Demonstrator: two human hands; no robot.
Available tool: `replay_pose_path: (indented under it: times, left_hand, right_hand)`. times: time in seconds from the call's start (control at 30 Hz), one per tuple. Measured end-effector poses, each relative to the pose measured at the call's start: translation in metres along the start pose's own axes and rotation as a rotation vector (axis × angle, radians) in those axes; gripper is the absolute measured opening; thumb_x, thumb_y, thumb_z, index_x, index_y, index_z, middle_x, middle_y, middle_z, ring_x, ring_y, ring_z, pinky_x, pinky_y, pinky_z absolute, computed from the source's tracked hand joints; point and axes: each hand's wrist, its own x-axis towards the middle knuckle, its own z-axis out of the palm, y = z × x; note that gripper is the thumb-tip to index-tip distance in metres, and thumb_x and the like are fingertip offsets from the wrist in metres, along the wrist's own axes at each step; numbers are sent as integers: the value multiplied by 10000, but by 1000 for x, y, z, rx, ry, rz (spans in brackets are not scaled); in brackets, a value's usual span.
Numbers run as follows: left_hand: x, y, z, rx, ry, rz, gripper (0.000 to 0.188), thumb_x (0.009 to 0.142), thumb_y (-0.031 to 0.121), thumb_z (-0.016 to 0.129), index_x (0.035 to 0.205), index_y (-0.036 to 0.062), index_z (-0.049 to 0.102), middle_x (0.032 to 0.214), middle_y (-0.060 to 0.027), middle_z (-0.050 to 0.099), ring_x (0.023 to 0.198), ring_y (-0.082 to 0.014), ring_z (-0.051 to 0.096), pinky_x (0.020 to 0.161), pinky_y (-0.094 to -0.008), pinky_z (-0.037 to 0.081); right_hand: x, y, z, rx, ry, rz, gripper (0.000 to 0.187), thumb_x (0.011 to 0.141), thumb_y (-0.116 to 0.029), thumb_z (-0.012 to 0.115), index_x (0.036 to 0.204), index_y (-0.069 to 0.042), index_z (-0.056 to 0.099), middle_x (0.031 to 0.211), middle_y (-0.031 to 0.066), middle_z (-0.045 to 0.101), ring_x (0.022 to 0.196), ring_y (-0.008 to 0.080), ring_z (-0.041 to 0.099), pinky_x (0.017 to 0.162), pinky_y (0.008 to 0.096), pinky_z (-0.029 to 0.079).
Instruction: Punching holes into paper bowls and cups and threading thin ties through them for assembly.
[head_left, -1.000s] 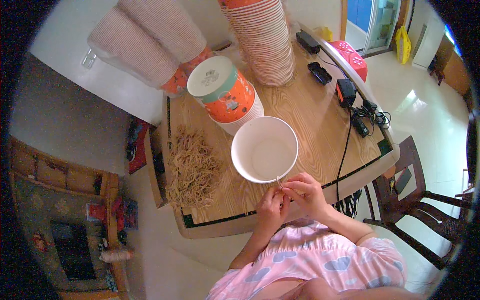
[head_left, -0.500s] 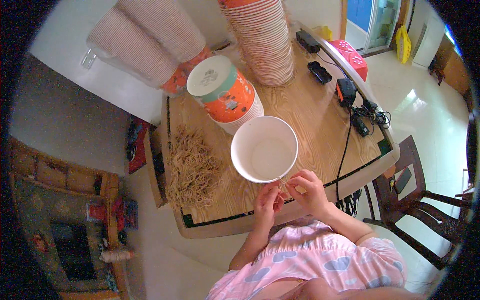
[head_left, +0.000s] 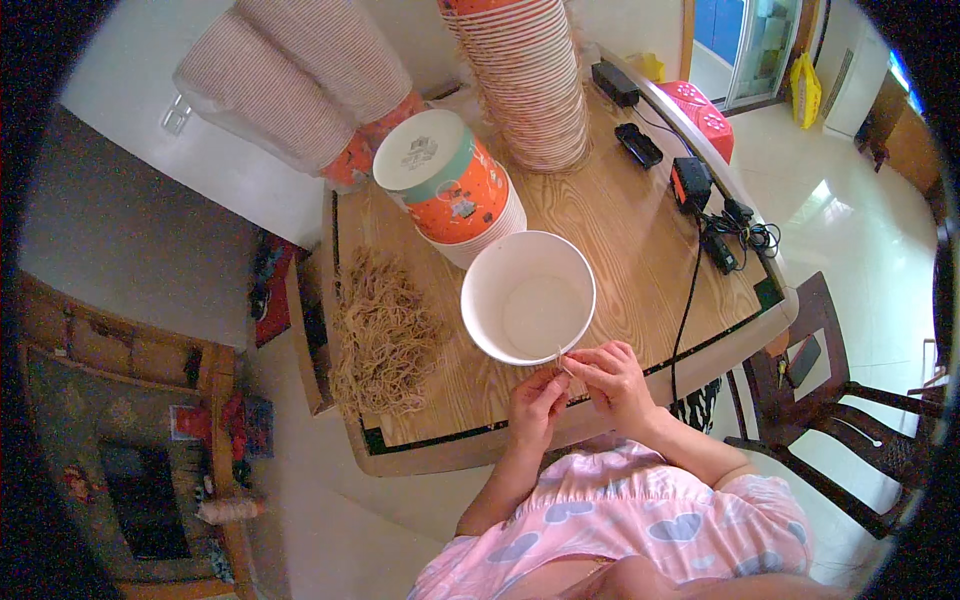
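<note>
An open white paper bucket (head_left: 528, 297) stands on the wooden table (head_left: 640, 240), its inside white and empty. Just below its near rim my left hand (head_left: 537, 404) and my right hand (head_left: 608, 379) meet, fingertips pinched together on a thin pale strand (head_left: 562, 364) that reaches the rim. A loose heap of tan fibre strands (head_left: 385, 335) lies on the table to the left of the bucket.
An orange lidded bucket (head_left: 440, 185) lies tilted behind the white one. Tall stacks of paper cups (head_left: 525, 75) and bagged cup stacks (head_left: 300, 85) stand at the back. Black chargers with cables (head_left: 705, 215) lie at the right; a dark wooden chair (head_left: 850, 430) stands beyond the table edge.
Both hands have stayed at the bucket's near rim, with the fingers shifting slightly on the thin strand. The bucket and the fibre heap have not moved.
</note>
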Motion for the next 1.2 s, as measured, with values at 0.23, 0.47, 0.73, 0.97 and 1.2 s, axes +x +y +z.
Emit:
replay_pose_path:
  times: [0.23,0.47,0.73,0.97,1.2]
  left_hand:
    - [3,-3,-8,-67,-26,-10,54,833,127,627,843,74,626,670,42,547,508,-35,438,437,-168,306]
    - [6,-5,-13,-33,-58,-2,71,815,106,637,869,64,616,665,36,546,513,-43,445,444,-179,316]
    - [7,-6,-16,99,-65,37,54,810,90,638,849,55,627,682,33,566,525,-43,465,441,-175,328]
    - [16,-13,-24,147,-18,50,60,819,118,645,860,77,628,686,40,575,507,-23,459,415,-162,322]
    - [20,-12,-28,-5,-108,-80,83,822,144,634,889,99,613,677,49,557,487,-23,451,386,-155,291]
  right_hand:
    - [-1,-2,1,-74,-86,-6,573,580,34,547,1134,-105,596,1067,62,594,901,254,530,851,415,367]
    - [0,-2,0,-92,-117,-13,584,570,33,546,1136,-106,592,1064,61,593,933,260,526,870,441,360]
    - [-10,10,11,381,-140,340,335,769,3,554,1089,-83,599,977,80,614,910,228,560,832,344,428]
    - [-11,20,15,863,-242,694,148,902,-84,489,970,5,586,892,37,613,875,118,559,816,263,439]
    - [-6,20,20,925,-165,714,159,903,-114,526,970,19,583,914,44,612,884,127,566,820,270,450]
